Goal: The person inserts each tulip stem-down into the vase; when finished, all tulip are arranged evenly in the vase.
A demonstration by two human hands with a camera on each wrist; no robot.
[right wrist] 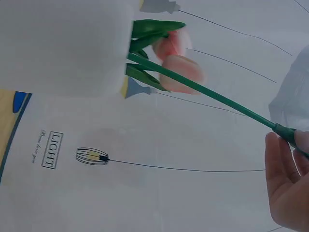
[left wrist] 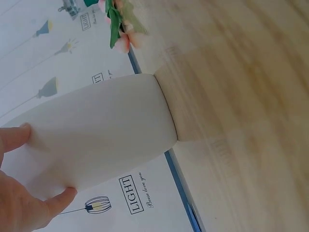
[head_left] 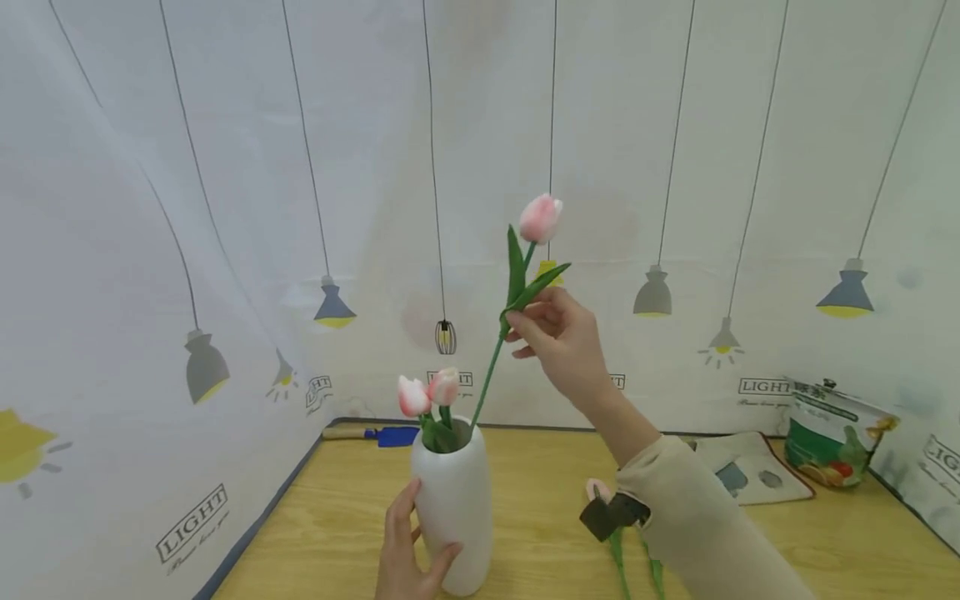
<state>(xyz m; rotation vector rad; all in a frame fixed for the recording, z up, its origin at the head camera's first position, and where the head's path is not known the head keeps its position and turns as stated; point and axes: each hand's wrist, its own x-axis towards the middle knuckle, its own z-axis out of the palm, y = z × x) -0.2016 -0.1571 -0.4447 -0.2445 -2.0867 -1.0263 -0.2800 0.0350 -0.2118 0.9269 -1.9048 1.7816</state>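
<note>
A white vase (head_left: 457, 508) stands upright on the wooden table, and two pink-and-white tulips (head_left: 444, 387) poke out of its mouth. My left hand (head_left: 405, 550) holds the vase's side, thumb and fingers spread round it; the left wrist view shows the vase's base on the tabletop. Above and to the right, my right hand (head_left: 566, 346) pinches another pink tulip (head_left: 540, 218) just below its leaves. This tulip's green stem (right wrist: 217, 95) slants down to the vase's mouth, its lower end hidden inside the rim.
More tulips (head_left: 617, 554) lie on the table (head_left: 337, 517), partly behind my right sleeve. A trowel (head_left: 396, 437) with a blue blade lies at the back left. At the back right are a printed cloth (head_left: 772, 479) and a green-and-white bag (head_left: 821, 442).
</note>
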